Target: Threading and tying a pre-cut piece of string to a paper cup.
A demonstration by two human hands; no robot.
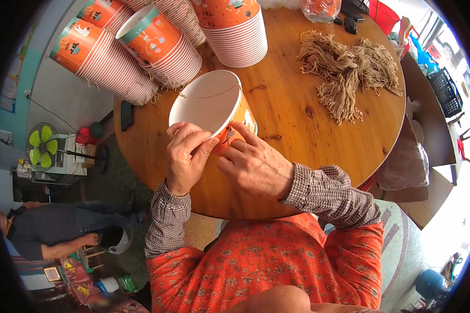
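Note:
A paper bucket (pixel 206 107), white inside and orange printed outside, is tilted over the near part of the table with its mouth toward me. A thin string (pixel 211 96) runs across the far part of its mouth. My left hand (pixel 187 154) pinches the near rim, fingers over the edge and thumb outside. Against the bucket's outer wall, just right of that thumb, my right hand (pixel 256 163) has its fingers curled. Whether its fingertips also hold a string end is hidden.
Several nested stacks of paper buckets (pixel 159 49) occupy the round wooden table's (pixel 290 138) far left, one upright stack (pixel 237 44) beside them. Bundled tan strings (pixel 344 73) lie at right. A dark phone-like object (pixel 127 115) rests at the left edge. A person (pixel 47 229) sits at left.

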